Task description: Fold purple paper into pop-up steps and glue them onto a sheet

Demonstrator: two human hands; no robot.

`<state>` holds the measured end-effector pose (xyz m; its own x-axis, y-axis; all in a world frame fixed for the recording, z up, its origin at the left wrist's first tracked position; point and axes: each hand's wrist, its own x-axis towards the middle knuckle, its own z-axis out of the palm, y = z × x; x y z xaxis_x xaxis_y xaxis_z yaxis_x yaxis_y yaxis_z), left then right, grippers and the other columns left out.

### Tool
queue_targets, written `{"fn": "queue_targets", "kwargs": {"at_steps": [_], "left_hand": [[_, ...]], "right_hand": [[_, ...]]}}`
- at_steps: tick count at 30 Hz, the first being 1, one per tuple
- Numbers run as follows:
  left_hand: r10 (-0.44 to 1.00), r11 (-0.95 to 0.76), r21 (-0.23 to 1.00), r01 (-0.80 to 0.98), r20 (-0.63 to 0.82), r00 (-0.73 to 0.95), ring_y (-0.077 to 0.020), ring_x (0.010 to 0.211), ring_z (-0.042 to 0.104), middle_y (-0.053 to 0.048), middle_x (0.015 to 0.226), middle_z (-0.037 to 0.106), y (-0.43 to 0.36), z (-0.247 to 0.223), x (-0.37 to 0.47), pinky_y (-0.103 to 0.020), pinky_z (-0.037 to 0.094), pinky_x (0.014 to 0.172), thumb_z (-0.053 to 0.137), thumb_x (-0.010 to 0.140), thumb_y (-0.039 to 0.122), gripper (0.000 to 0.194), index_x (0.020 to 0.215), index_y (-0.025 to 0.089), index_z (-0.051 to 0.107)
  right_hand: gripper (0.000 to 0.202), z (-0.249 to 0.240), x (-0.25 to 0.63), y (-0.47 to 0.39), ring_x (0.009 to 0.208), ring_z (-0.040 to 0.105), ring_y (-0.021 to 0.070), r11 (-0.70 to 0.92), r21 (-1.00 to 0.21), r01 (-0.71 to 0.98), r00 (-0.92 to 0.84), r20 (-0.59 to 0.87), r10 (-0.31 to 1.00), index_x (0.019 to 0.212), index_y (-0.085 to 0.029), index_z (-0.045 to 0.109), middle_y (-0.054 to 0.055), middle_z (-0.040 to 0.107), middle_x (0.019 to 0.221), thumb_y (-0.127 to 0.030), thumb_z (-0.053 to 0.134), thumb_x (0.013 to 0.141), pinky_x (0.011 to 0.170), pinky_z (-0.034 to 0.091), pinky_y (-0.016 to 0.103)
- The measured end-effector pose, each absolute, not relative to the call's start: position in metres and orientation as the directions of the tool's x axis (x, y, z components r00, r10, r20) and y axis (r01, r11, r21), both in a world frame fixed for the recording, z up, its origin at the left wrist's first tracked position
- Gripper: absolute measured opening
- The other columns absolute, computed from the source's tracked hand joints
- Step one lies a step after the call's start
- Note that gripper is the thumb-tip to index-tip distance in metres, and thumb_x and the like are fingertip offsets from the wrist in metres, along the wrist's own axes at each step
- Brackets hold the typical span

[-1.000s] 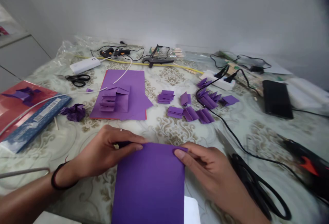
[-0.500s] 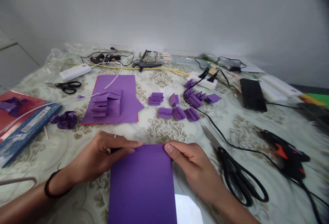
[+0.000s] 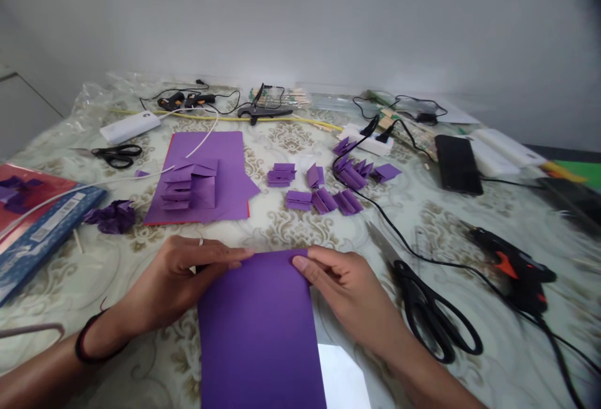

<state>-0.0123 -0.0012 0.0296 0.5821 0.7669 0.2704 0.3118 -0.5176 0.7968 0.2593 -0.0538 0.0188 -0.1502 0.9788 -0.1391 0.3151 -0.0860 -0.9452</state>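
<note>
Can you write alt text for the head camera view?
The left hand and right hand pinch the far edge of a purple sheet over a patterned tablecloth. Folded purple pieces lie beyond, large scissors and a glue gun to the right.

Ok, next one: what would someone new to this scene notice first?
Probably the large purple sheet at bottom centre, its far edge pinched by the left hand and the right hand. Beyond it, small folded purple pieces lie in a loose group on the patterned tablecloth. On the right, large black-handled scissors lie beside a black glue gun with an orange trigger.
</note>
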Motion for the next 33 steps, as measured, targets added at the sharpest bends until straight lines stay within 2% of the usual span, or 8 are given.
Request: {"fn": "queue_targets", "kwargs": {"at_steps": [2, 7, 11, 16, 21, 33], "left_hand": [[0.787, -0.508, 0.794, 0.335, 0.270, 0.554, -0.0159, 0.090, 0.086, 0.003, 0.109, 0.088, -0.001, 0.029, -0.013, -0.017, 0.062, 0.075, 0.072, 0.104, 0.019, 0.029, 0.123, 0.038, 0.085], [0.793, -0.500, 0.796, 0.339, 0.264, 0.550, -0.0175, 0.093, 0.086, 0.002, 0.112, 0.087, 0.001, 0.026, -0.016, -0.018, 0.064, 0.076, 0.071, 0.103, 0.018, 0.031, 0.123, 0.037, 0.085], [0.804, -0.499, 0.802, 0.327, 0.288, 0.521, -0.0162, 0.090, 0.086, 0.003, 0.109, 0.088, 0.005, 0.022, -0.018, -0.017, 0.063, 0.076, 0.073, 0.103, 0.017, 0.032, 0.123, 0.039, 0.085], [0.814, -0.485, 0.810, 0.329, 0.281, 0.508, -0.0174, 0.090, 0.086, 0.003, 0.107, 0.088, 0.010, 0.021, -0.019, -0.018, 0.064, 0.077, 0.076, 0.101, 0.020, 0.028, 0.119, 0.039, 0.086], [0.871, -0.396, 0.860, 0.322, 0.241, 0.429, -0.0197, 0.091, 0.086, 0.003, 0.108, 0.087, 0.013, 0.022, -0.019, -0.020, 0.066, 0.077, 0.079, 0.097, 0.024, 0.024, 0.113, 0.040, 0.088], [0.931, -0.281, 0.906, 0.318, 0.177, 0.318, -0.0231, 0.098, 0.086, 0.003, 0.106, 0.087, 0.019, 0.025, -0.020, -0.027, 0.068, 0.091, 0.084, 0.091, 0.033, 0.018, 0.106, 0.042, 0.088]], "right_hand": [[0.050, 0.018, 0.260, -0.054, 0.059, 0.027, 0.0147, -0.121, -0.940, 0.317, -0.172, -0.183, 0.968, 0.065, -0.027, 0.033, -0.006, 0.026, 0.064, -0.053, 0.057, 0.101, 0.054, 0.023, 0.031], [0.048, 0.015, 0.262, -0.052, 0.062, 0.031, 0.0154, -0.107, -0.929, 0.355, -0.185, -0.182, 0.966, 0.064, -0.026, 0.037, -0.005, 0.030, 0.064, -0.051, 0.053, 0.102, 0.058, 0.025, 0.032], [0.049, 0.014, 0.264, -0.050, 0.062, 0.030, 0.0147, -0.156, -0.928, 0.338, -0.238, -0.245, 0.940, 0.065, -0.026, 0.038, -0.006, 0.030, 0.065, -0.055, 0.056, 0.100, 0.058, 0.025, 0.031], [0.047, 0.011, 0.264, -0.048, 0.062, 0.032, 0.0144, -0.129, -0.920, 0.370, -0.250, -0.232, 0.940, 0.064, -0.026, 0.038, -0.006, 0.032, 0.064, -0.050, 0.054, 0.101, 0.059, 0.028, 0.031], [0.047, 0.011, 0.264, -0.049, 0.061, 0.031, 0.0139, -0.131, -0.919, 0.371, -0.298, -0.252, 0.921, 0.065, -0.026, 0.038, -0.007, 0.031, 0.063, -0.050, 0.054, 0.101, 0.058, 0.027, 0.030], [0.052, 0.005, 0.266, -0.050, 0.061, 0.026, 0.0129, -0.163, -0.919, 0.359, -0.310, -0.283, 0.908, 0.065, -0.026, 0.034, -0.007, 0.026, 0.064, -0.056, 0.055, 0.101, 0.056, 0.022, 0.030]]}}
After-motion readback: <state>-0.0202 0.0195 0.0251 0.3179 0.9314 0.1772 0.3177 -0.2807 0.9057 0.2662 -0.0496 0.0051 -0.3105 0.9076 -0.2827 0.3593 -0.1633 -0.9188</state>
